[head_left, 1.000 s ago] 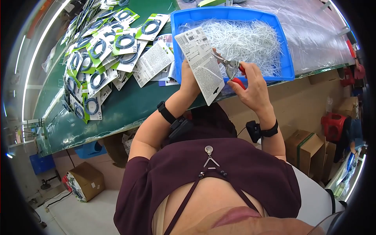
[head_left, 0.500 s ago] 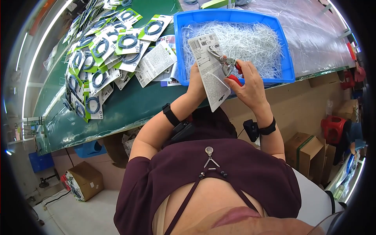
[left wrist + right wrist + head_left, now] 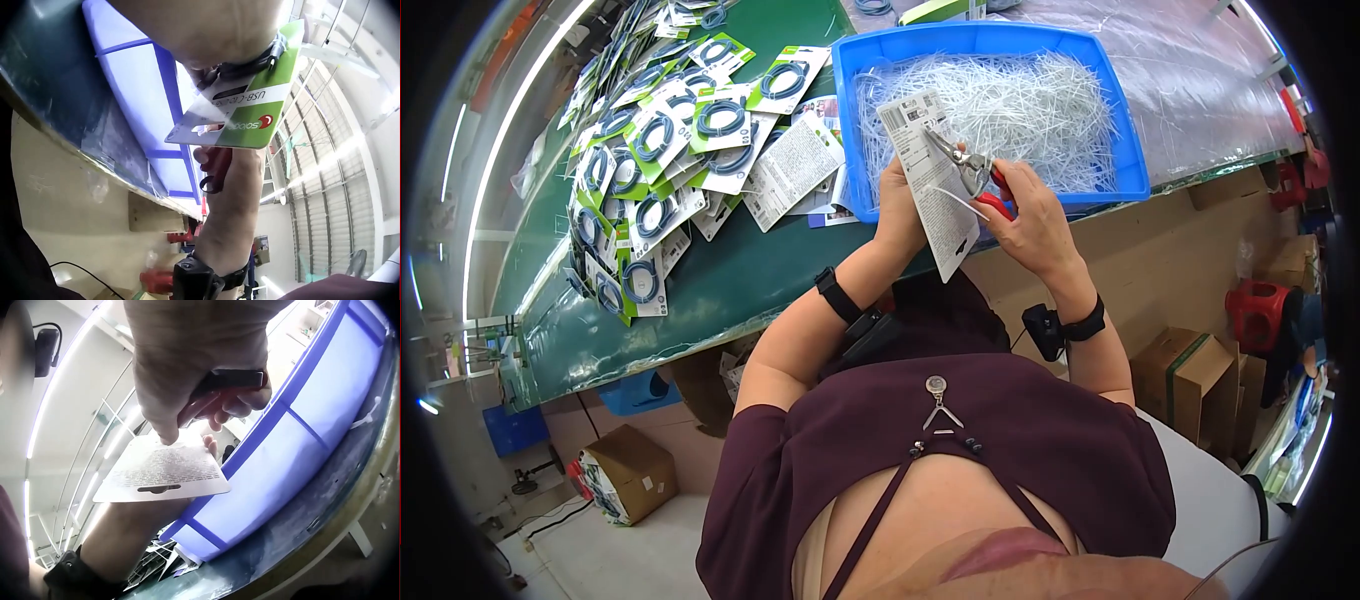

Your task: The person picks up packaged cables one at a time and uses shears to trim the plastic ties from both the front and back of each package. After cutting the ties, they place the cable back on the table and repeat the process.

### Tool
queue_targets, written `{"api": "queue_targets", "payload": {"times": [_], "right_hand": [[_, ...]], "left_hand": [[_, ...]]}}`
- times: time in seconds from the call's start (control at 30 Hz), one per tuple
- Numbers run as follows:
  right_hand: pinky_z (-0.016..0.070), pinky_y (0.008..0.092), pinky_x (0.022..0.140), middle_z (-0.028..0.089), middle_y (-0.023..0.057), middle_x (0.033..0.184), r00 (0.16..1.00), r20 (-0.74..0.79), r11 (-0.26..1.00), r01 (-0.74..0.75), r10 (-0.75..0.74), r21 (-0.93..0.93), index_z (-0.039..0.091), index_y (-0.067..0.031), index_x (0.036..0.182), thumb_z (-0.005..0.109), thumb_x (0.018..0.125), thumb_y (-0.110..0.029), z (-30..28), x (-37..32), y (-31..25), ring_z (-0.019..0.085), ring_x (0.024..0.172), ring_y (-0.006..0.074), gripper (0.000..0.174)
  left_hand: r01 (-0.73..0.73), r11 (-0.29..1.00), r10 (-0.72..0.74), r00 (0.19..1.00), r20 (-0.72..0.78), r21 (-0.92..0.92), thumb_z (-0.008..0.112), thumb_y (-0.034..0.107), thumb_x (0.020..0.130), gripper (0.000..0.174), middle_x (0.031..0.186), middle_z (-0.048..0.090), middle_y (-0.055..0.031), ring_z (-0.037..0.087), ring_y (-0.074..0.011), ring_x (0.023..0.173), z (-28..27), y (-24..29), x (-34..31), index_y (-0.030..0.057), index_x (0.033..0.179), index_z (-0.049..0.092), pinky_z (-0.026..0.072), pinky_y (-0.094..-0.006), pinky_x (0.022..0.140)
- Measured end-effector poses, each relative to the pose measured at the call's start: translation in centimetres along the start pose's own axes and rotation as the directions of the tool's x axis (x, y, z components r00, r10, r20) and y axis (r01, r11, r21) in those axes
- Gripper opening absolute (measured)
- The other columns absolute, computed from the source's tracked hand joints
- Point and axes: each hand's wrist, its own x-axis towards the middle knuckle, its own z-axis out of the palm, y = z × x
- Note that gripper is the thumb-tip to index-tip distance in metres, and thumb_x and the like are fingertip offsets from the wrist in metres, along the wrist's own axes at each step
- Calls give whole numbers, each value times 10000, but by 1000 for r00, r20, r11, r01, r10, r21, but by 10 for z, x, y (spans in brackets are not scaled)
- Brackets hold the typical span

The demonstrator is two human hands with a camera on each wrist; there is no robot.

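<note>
My left hand grips a carded USB cable package by its edge, tilted upright, printed back toward the head camera. In the left wrist view, the card's green-and-white front shows a dark coiled cable partly hidden by the hand. A white plastic tie sticks out from the card's back. My right hand holds red-handled cutters, their metal blades against the card's back above the tie in the head view. Fingers wrap a red handle in the right wrist view.
Behind the hands stands a blue bin full of white plastic strips. Many carded cables lie piled on the green table at left; one card lies back side up beside the bin. Cardboard boxes stand below at right.
The package has shifted a little right and toward the body, with both hands following. The cutter blades now reach farther up the card's back. The tie still sticks out.
</note>
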Motion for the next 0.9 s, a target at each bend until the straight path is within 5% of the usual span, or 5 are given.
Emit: {"api": "queue_targets", "payload": {"times": [0.37,0.5,0.63,0.77,0.9], "right_hand": [[463,363,778,541,159,975,996,-31,991,81,-85,-109,496,20,1182,755,785,-214,-9,-23,4,549,862,309,528],[453,363,801,526,155,983,997,-6,994,79,-80,-80,479,16,1191,767,770,-224,-7,-31,-4,535,882,303,564],[459,361,789,524,154,980,999,16,999,36,-37,27,490,21,1176,761,778,-224,-2,-26,-12,537,869,303,540],[466,363,779,536,160,977,1000,-10,1000,23,-23,17,497,29,1173,752,790,-228,4,-27,-11,551,860,311,527],[472,364,772,554,166,971,999,-47,1000,-17,17,-6,507,34,1171,739,809,-227,9,-30,-16,569,852,319,503]], "left_hand": [[171,946,-161,985,60,-274,568,15,910,223,1054,655,-168,675,-245,877,-3,18,13,-23,1129,589,586,-359,754],[-45,991,44,999,-9,-124,544,35,927,225,1068,642,-189,673,-270,912,8,16,15,-37,1139,577,589,-395,799],[-62,998,62,998,2,26,448,120,981,318,1112,613,-218,652,-311,984,13,11,12,-107,1194,514,559,-402,888],[-37,971,39,999,3,-235,529,34,937,215,1083,637,-183,668,-272,946,12,3,14,-23,1140,570,584,-403,843],[-45,968,36,998,-43,-248,528,31,938,207,1080,639,-178,669,-272,945,8,-3,18,-22,1134,570,584,-397,842]]}}
